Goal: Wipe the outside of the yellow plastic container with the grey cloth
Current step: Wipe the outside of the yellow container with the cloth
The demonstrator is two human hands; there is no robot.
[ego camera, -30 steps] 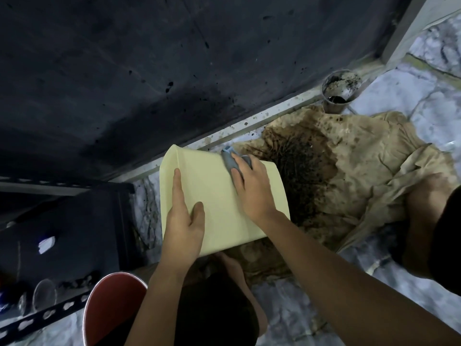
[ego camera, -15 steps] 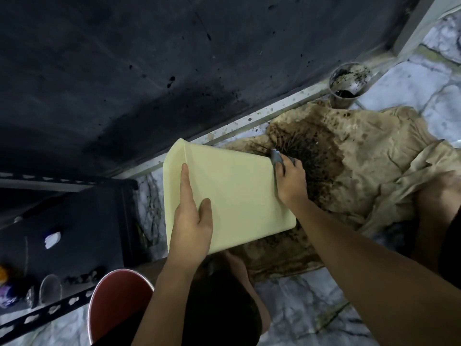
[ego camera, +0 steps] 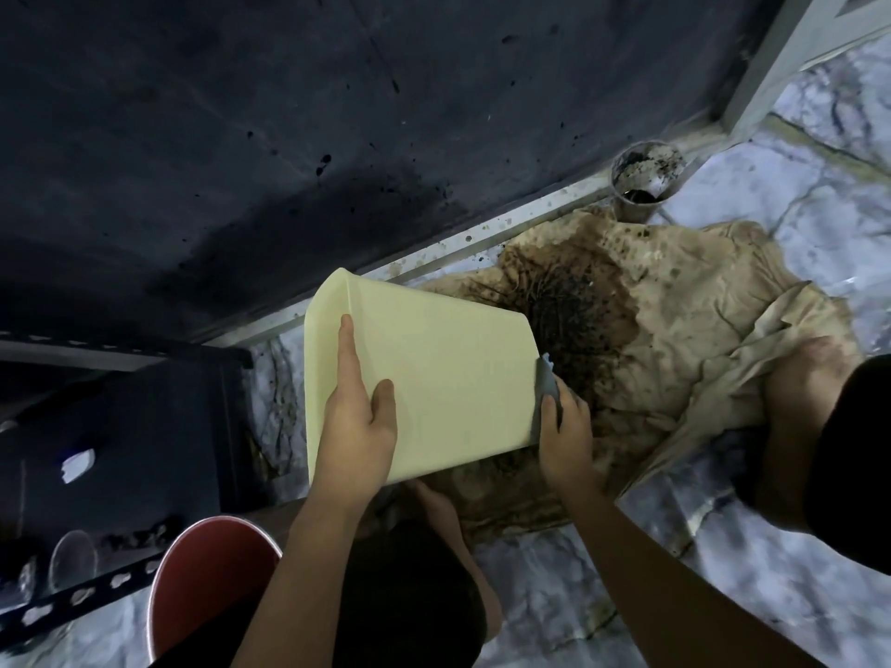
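The pale yellow plastic tub [ego camera: 434, 378] is held tipped on its side over a dirty tan cloth [ego camera: 699, 301] with dark soil [ego camera: 573, 311] on it. The left hand [ego camera: 357, 426] lies flat on the tub, fingers straight. The right hand [ego camera: 566, 436] pinches a small grey-blue pad [ego camera: 547, 383] at the tub's right edge. This looks like the wiping step. Next, the pad likely needs to rub along that edge while the flat hand steadies the tub.

- Both forearms unsleeved, left hand [ego camera: 354, 426] and right hand [ego camera: 566, 438] bare.
- At 6 o'clock black shorts [ego camera: 410, 595] cover the lap; at 4 o'clock, the thigh.
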